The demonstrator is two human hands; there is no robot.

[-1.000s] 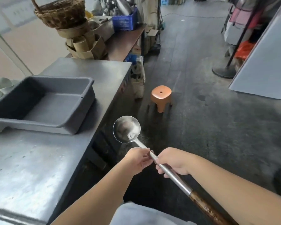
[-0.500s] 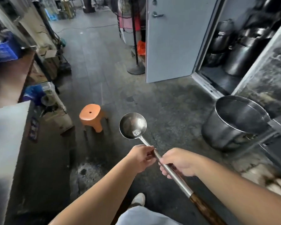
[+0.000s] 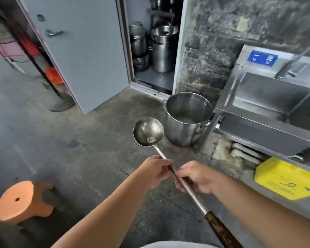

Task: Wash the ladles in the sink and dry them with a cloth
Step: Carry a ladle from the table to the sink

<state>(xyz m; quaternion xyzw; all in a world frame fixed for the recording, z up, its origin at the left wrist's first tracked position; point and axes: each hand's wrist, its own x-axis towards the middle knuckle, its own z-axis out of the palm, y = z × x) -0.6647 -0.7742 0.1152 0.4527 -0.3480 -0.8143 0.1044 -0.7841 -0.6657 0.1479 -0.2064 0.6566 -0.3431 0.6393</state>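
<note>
My left hand [image 3: 155, 171] and right hand [image 3: 197, 178] both curl round the ladle [image 3: 170, 163] shaft at frame centre, bowl up. The sink [image 3: 268, 97] sits upper right. The long handle could clip the pot [image 3: 187, 119] between us as I swing across.
</note>
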